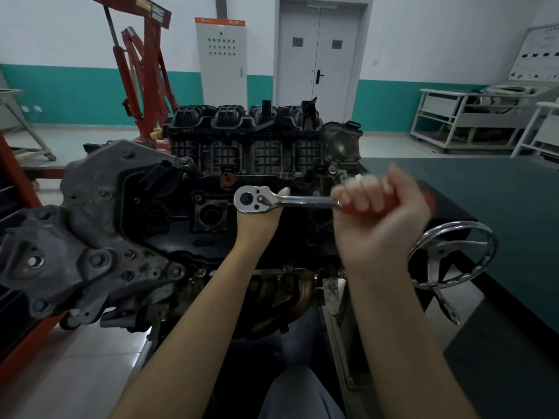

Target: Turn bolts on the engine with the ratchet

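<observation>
Here, ratchet wrench in both hands (right hand on red handle).

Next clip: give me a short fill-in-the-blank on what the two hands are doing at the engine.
1. The right hand grips the ratchet wrench by its ____ handle.
2. The left hand supports the wrench's ____ from below.
3. The chrome handwheel sits on the person's ____ side.

Missing words: red; head; right

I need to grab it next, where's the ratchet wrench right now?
Head view, centre: the ratchet wrench lies across the engine, left hand under its head, right hand gripping its red handle.
</observation>
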{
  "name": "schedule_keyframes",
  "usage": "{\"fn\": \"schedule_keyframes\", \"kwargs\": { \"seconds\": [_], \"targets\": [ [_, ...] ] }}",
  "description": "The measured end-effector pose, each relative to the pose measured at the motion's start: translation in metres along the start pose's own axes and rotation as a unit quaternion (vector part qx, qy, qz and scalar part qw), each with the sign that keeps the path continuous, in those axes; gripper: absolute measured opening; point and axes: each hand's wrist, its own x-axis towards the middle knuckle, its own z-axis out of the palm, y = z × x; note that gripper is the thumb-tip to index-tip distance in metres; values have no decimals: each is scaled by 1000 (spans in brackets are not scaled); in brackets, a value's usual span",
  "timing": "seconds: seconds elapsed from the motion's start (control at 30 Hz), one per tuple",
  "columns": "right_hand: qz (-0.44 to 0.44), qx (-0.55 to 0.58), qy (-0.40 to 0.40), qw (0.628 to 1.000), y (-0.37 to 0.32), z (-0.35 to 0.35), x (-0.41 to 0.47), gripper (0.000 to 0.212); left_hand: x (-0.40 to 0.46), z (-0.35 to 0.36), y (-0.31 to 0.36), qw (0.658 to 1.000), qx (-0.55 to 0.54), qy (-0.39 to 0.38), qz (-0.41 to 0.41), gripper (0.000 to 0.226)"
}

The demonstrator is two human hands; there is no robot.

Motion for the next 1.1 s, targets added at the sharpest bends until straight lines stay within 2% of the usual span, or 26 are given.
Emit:
{"fn": "schedule_keyframes", "kwargs": {
  "seconds": [0.1, 0.23, 0.3, 0.43, 0.5, 0.57, 0.67, 0.8, 0.97, 1.1],
  "targets": [
    [-42, 59, 36, 997, 13, -16, -32, 32, -2, 4, 3, 1000, -2, 0, 24, 56],
    [-38, 16, 2, 999, 7, -9, -22, 40, 0, 4, -3, 1000, 0, 0, 16, 57],
    [-9, -26, -23, 999, -4, 4, 4, 40, 2, 4, -4, 1000, -5, 6, 13, 47],
    [108, -123, -45, 986, -16, 38, 54, 39, -3, 5, -1, 1000, 0, -19, 4, 60],
    [137, -143, -51, 979, -16, 44, 63, 39, -4, 4, 0, 999, 13, -40, 3, 61],
    [122, -120, -41, 984, -14, 40, 57, 38, -3, 5, -1, 1000, 16, -22, -4, 59],
    [32, -57, -16, 998, -4, 15, 23, 38, -2, 3, -3, 1000, -1, 21, -4, 49],
    [-42, 37, 22, 998, 18, -17, -36, 39, -1, 1, -1, 1000, 4, 20, 11, 51],
    [-36, 15, -13, 999, 9, -14, -26, 39, -1, 3, 1, 1000, 11, 9, 3, 56],
    [46, -68, -59, 995, -7, 14, 23, 38, -1, 3, 1, 999, -3, 32, -23, 43]
  ]
}}
